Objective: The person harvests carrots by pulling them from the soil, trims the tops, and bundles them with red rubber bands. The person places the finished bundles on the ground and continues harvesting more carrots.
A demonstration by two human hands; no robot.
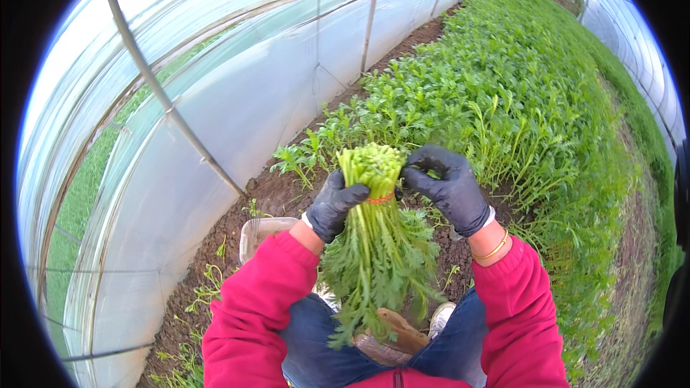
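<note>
A bunch of leafy greens (381,242), with serrated leaves like garland chrysanthemum, hangs upside down before me. Its pale cut stem ends (373,159) point up, and an orange-red elastic band (380,199) circles the stems. My left hand (335,206), in a black glove, grips the stems from the left, thumb across the front near the band. On the other side, my black-gloved right hand (444,186) is at the edge of the stem ends, thumb and forefinger curled together. Whether anything is pinched between those fingers is unclear.
A clear plastic tub (264,231) rests on brown soil (269,194), partly behind my left sleeve. Dense greens (485,97) grow ahead and right. A slanted metal pole (167,102) stands along the plastic greenhouse wall (242,97). Between my knees lies a brownish object (401,331), partly covered.
</note>
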